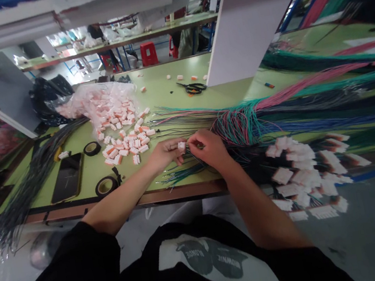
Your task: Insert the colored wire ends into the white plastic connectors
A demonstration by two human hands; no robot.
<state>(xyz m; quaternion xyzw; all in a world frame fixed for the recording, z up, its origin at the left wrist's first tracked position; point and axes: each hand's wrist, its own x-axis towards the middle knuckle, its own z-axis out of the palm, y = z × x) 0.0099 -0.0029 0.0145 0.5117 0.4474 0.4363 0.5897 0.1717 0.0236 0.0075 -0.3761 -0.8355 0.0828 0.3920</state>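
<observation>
Between its fingertips my left hand (168, 154) pinches a small white connector housing (182, 146). Close against it on the right, my right hand (210, 146) has thumb and fingers pressed together at the connector; a thin wire seems to be in that pinch, but its tip is too small to see clearly. Loose wire ends (175, 175) spread on the table below the hands. A fan of thin green, pink and dark wires (238, 124) lies just beyond my right hand. Left of my hands is a pile of white and orange connector housings (126, 143).
A plastic bag (94, 101) spills housings. A phone (67, 178), tape rolls (106, 185) and a grey wire bundle (37, 170) lie left. Black scissors (192, 87) lie behind, near a white partition (234, 32). Finished-looking connectors on wires (299, 165) hang over the front edge at right.
</observation>
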